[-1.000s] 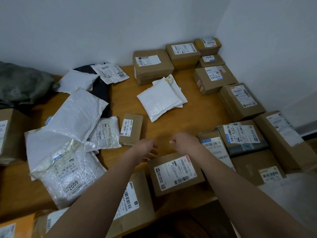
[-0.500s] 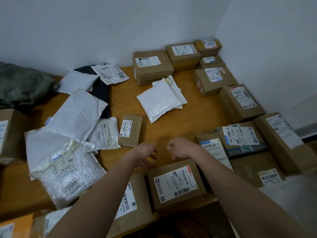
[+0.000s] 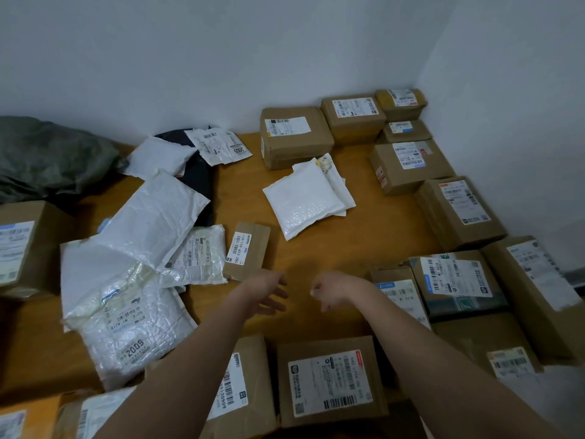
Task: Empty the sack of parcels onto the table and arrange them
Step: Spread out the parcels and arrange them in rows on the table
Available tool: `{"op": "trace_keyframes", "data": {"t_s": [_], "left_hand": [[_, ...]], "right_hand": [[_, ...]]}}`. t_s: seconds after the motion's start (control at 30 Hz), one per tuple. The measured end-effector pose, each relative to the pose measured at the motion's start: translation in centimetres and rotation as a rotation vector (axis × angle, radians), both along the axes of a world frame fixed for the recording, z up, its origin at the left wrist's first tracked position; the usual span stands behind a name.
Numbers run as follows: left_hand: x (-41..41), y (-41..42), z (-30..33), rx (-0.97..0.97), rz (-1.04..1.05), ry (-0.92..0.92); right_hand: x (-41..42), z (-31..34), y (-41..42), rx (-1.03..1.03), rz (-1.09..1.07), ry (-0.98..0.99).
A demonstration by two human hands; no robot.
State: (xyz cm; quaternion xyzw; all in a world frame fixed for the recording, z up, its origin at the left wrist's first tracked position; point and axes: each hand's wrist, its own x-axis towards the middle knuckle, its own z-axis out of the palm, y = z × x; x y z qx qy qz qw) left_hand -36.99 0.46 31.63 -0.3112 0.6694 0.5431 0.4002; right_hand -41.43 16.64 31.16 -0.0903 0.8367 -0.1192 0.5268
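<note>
I note near box slid back toward table edge since a second ago; both hands now off it, over bare table. Left hand fingers loosely spread, empty; right hand curled, empty. I judge box placed. Long axis runs left-right, label up. Sack far left.

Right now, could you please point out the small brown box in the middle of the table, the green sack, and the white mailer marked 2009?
small brown box [image 3: 246, 252], head view, on its white label.
green sack [image 3: 47, 156], head view, on its crumpled middle.
white mailer marked 2009 [image 3: 133, 327], head view, on its wrinkled face.
</note>
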Motion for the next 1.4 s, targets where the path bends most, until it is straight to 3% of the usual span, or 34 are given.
{"op": "trace_keyframes", "data": {"t_s": [0.1, 0.2, 0.43, 0.73, 0.83, 0.97, 1.03, 1.13, 1.23, 1.3, 1.4], "left_hand": [[-0.4, -0.7, -0.6, -0.03, 0.324, 0.065], [-0.8, -1.9, -1.4, -0.116, 0.567, 0.184], [-0.4, -4.9, -3.3, -0.245, 0.842, 0.214], [-0.3, -6.4, -4.1, -0.052, 0.763, 0.03], [-0.5, -6.1, -3.8, -0.026, 0.668, -0.01], [-0.9, -6.2, -4.1, -0.031, 0.745, 0.028], [-1.0, -6.4, -4.4, -0.038, 0.771, 0.04], [-1.3, -6.3, -4.8, -0.042, 0.778, 0.058], [-1.9, -5.8, -4.9, -0.049, 0.769, 0.062], [-2.6, -5.5, -4.6, -0.048, 0.761, 0.075], [-3.8, -5.3, -4.0, -0.049, 0.77, 0.104]], "right_hand": [[-1.0, -0.2, -0.4, -0.142, -0.116, 0.206], [-2.0, -0.7, -1.5, -0.213, -0.123, 0.207], [-2.7, -3.6, -4.8, -0.313, -0.225, 0.191], [-3.8, -6.3, -8.7, -0.427, -0.54, 0.241], [-4.5, -6.2, -9.1, -0.407, -0.672, 0.409], [-5.5, -5.9, -8.5, -0.408, -0.841, 0.71], [-6.6, -5.5, -7.9, -0.379, -1.018, 0.764], [-9.2, -5.3, -6.5, -0.383, -1.443, 0.528], [-11.0, -5.6, -4.8, -0.588, -1.888, 0.124], [-11.9, -5.6, -3.9, -0.712, -1.896, 0.005], [-12.6, -5.3, -3.6, -0.725, -1.678, 0.115]]}}
